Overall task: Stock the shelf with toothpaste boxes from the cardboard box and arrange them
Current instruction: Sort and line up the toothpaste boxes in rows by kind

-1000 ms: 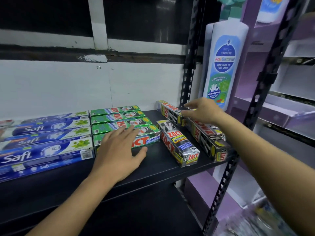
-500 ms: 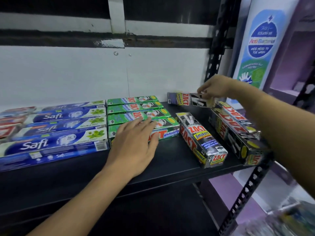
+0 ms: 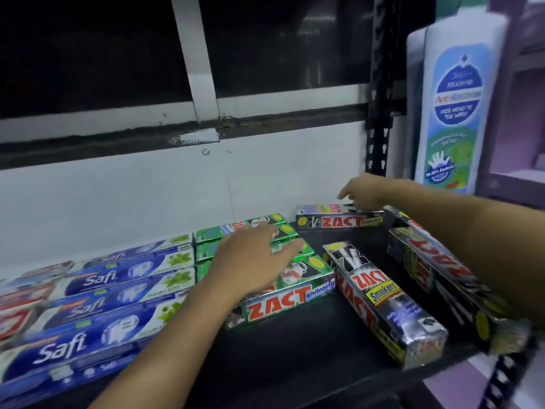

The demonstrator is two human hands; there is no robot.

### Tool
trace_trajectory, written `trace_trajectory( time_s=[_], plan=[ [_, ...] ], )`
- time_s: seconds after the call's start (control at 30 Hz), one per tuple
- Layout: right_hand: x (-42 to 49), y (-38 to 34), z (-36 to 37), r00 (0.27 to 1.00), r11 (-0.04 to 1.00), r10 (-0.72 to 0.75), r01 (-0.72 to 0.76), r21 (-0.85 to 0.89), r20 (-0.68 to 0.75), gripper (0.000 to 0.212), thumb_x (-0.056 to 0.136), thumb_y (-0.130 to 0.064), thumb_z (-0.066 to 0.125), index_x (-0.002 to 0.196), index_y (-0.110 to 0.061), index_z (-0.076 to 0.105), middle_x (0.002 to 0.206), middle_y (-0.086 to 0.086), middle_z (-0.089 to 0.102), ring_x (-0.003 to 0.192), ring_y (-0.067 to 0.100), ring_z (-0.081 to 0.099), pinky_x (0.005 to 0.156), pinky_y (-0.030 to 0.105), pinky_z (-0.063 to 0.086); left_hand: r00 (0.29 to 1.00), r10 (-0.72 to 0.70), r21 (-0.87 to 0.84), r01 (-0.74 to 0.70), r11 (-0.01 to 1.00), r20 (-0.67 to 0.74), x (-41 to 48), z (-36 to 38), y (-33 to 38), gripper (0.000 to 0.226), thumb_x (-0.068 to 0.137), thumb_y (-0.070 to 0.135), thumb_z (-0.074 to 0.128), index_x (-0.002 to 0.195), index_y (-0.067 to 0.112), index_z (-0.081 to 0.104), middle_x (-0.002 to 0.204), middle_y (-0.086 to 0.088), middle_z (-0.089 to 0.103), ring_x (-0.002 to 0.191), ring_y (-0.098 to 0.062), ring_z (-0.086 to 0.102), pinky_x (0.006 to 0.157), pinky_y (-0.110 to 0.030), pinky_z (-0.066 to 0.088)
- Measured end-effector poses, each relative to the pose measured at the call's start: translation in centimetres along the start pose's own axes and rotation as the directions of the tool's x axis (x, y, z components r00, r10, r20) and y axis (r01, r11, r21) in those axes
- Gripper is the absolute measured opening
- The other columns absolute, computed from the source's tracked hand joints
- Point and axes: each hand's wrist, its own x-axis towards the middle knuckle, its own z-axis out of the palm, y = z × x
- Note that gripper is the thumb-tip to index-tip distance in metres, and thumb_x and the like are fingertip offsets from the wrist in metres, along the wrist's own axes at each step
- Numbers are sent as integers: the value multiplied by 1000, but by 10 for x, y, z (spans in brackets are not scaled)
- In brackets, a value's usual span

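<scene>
Green ZACT Whitening boxes (image 3: 283, 293) lie in a block mid-shelf; my left hand (image 3: 253, 261) rests flat and open on top of them. A black ZACT box (image 3: 339, 220) lies sideways along the back wall. My right hand (image 3: 364, 190) hovers over its right end, fingers loosely spread and touching its top. Another black ZACT Smokers box (image 3: 383, 302) lies lengthwise at the front, angled. More black ZACT boxes (image 3: 436, 270) are stacked at the right edge under my right forearm. The cardboard box is out of view.
Blue Safi boxes (image 3: 88, 290) fill the left of the black shelf (image 3: 295, 355). A black slotted upright (image 3: 380, 113) stands at the back right, with a large white bottle-shaped display (image 3: 455, 113) and purple shelving (image 3: 519, 178) beyond it. A white wall backs the shelf.
My right hand lifted a black ZACT box from the right stack, turned it sideways and laid it against the back wall. My left hand slid slightly further onto the green boxes.
</scene>
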Motion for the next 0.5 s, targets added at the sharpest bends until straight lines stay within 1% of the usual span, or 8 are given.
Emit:
trace_trajectory(
  time_s=[0.07,0.13,0.17,0.23,0.27,0.4,0.5],
  plan=[
    [5,-11,0,999,999,-47,47,10,10,49,93,-21,55,141,-21,50,142,5,53,128,26,49,108,37,39,996,-8,-5,8,1000,84,7,3,-3,84,84,82,27,153,33,29,161,5,27,147,-22,25,117,-45,24],
    [9,-21,1,992,994,-111,112,-15,60,56,92,-43,60,143,-23,49,138,3,57,124,26,52,105,35,40,987,-11,11,10,1000,161,9,7,-7,89,82,84,23,155,34,19,164,7,13,151,-22,11,120,-48,15],
    [10,-25,2,987,989,-135,140,-50,81,60,90,-48,62,143,-25,48,134,2,60,119,26,55,100,33,40,982,-7,35,1,999,190,9,10,-9,90,82,84,21,156,34,15,164,8,8,152,-22,5,121,-49,11],
    [13,-28,5,982,976,-168,177,-129,84,60,89,-45,66,143,-27,48,128,2,63,110,25,58,91,30,41,979,1,74,-17,997,203,10,14,-11,91,83,83,19,157,32,10,165,8,3,152,-22,-3,120,-48,4],
    [15,-27,6,982,971,-177,185,-150,65,60,89,-41,67,144,-28,47,129,2,63,110,25,58,90,30,41,981,1,83,-17,996,196,10,15,-11,90,83,82,18,157,31,9,165,8,2,152,-22,-4,120,-47,3],
    [23,-23,9,980,972,-197,198,-124,20,70,87,-28,72,149,-27,39,139,1,57,120,27,53,94,31,38,981,-7,99,-12,995,195,11,19,-12,90,84,82,16,157,32,5,165,8,-2,152,-22,-5,121,-45,-1],
    [25,-23,13,971,962,-239,237,-133,-3,62,88,-20,69,145,-31,45,139,1,57,117,27,53,93,33,39,977,-13,92,-7,996,213,13,20,-13,92,81,83,15,157,33,2,164,8,-5,151,-20,-8,120,-44,-4]
  ],
)
